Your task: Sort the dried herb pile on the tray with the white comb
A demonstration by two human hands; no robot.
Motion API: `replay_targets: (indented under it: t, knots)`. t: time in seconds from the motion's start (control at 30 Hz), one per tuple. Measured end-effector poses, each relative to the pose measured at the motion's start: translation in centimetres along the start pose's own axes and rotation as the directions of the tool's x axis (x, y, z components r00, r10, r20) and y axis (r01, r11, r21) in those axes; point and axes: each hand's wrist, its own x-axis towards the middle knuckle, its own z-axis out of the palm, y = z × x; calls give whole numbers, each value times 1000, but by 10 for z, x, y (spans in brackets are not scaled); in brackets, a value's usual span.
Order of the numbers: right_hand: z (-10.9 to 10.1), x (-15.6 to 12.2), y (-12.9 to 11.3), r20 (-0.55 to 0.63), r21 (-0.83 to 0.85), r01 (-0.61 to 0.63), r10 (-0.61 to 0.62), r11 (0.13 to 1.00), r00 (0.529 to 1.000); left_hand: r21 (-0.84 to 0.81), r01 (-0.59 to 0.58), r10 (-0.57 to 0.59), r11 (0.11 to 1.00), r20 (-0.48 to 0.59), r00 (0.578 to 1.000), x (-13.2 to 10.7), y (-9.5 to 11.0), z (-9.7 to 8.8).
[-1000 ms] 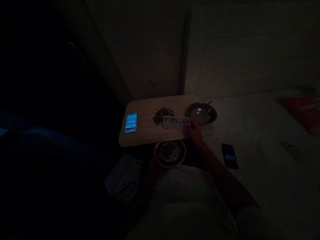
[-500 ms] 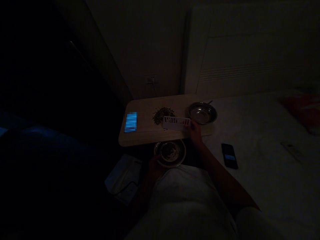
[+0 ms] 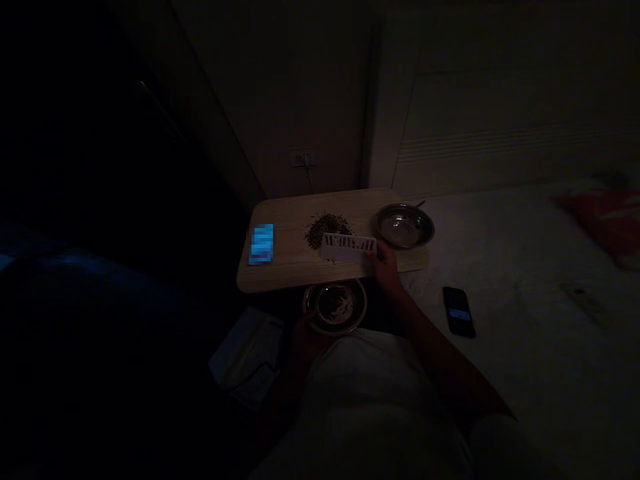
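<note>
In dim light, my right hand (image 3: 384, 265) is closed on the right end of a white slotted plastic strip (image 3: 345, 253). The strip is over the near edge of a pile of small dark bits (image 3: 323, 227), perhaps seeds or dried leaves, on a wooden board (image 3: 280, 277). My left hand (image 3: 309, 333) grips the left rim of a metal bowl (image 3: 361, 313), which sits below the board's near edge, close to my body. Some dark bits lie inside that bowl. Most fingers of the left hand are hidden in shadow or under the bowl.
A second metal bowl (image 3: 427, 230) with a utensil handle stands at the board's right end. At its left end is a glowing blue, pixelated patch (image 3: 261, 244). A phone (image 3: 459, 312) and red cloth-like item (image 3: 607, 217) lie on the white bedding (image 3: 525, 373). Behind is a wall socket (image 3: 303, 158) with a plug.
My right hand and the slotted strip have moved slightly left. The bowl in my left hand has also shifted a little left. The pile looks about the same.
</note>
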Motion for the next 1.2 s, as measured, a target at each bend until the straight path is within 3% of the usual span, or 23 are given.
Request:
replay_targets:
  t: [0.23,0.83,0.93,1.07,1.2]
  knots:
    - [7,-4,-9,-6,32,-40,40,999,999,-38,-15,16,999,21,1000,11,-2,-17]
    - [-4,-17,-16,27,120,-194,192,974,981,7,-19,19,1000,40,999,1,-2,-1]
    - [-13,-12,-16,-76,72,-128,133,989,988,-14,-17,18,1000,49,999,2,-2,-2]
    - [-22,0,-14,-280,15,-37,39,999,959,8,-16,16,1000,-35,999,6,0,-6]
    - [-21,3,-14,-248,-11,-32,28,999,968,16,-26,27,1000,-28,999,5,0,-4]
